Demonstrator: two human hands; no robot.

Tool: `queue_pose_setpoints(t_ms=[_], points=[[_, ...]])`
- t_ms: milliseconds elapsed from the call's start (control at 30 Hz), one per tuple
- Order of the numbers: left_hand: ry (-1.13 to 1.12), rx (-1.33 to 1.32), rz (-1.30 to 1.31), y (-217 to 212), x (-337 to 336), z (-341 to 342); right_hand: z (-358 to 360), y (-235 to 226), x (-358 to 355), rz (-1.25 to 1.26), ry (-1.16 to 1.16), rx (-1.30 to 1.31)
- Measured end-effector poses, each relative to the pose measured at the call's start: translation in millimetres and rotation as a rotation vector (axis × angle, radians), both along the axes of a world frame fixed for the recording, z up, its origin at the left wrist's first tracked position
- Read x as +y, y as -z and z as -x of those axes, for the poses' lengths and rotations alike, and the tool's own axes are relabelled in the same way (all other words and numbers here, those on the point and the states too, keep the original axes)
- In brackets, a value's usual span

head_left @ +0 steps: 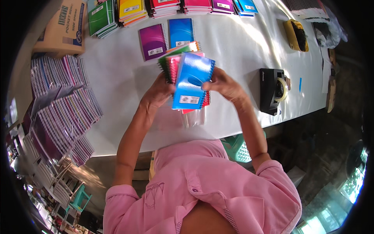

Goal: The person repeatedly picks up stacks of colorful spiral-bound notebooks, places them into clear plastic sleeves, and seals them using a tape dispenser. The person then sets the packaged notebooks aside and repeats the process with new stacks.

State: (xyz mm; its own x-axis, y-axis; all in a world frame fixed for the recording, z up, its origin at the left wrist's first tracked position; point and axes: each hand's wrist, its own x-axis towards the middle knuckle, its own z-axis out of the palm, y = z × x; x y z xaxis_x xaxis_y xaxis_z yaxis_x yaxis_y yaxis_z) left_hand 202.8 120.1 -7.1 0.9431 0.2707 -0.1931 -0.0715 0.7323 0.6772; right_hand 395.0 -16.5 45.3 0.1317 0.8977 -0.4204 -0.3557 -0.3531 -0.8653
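Over the table's near middle, I hold several small spiral notebooks fanned between my hands. On top is a blue spiral notebook [193,80], tilted, its coil toward my right hand [226,86]. That hand grips its right edge, thumb on the cover. My left hand [157,91] is closed round the left side of the bunch, where a pink notebook [173,64] and a green notebook [183,49] stick out; its fingertips are partly hidden. A clear plastic sleeve [194,119] shows below the bunch. Just beyond lie a purple notebook [153,42] and another blue notebook [181,32].
Colour-sorted notebook piles [132,11] line the far edge. Tall notebook stacks [64,113] and a cardboard box [60,27] stand at left. At right are a black tape dispenser [269,91] and a yellow-backed brush [297,35]. A green stool [237,147] sits under the near edge.
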Motion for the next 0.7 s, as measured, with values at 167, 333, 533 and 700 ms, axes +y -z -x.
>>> queue_pose_setpoints(t_ms=[167,333,533,700], points=[[-0.169,0.247,-0.854,-59,-17,39,63,-8,-21,-0.1,0.23,-0.112],[-0.183,0.119,-0.756,-25,-40,76,105,55,-41,-0.391,0.101,-0.355],[-0.181,-0.025,-0.568,16,-52,78,126,86,-48,-0.387,0.098,-0.399],[-0.272,0.029,-0.715,25,-64,88,126,77,-57,-0.418,0.073,-0.581]])
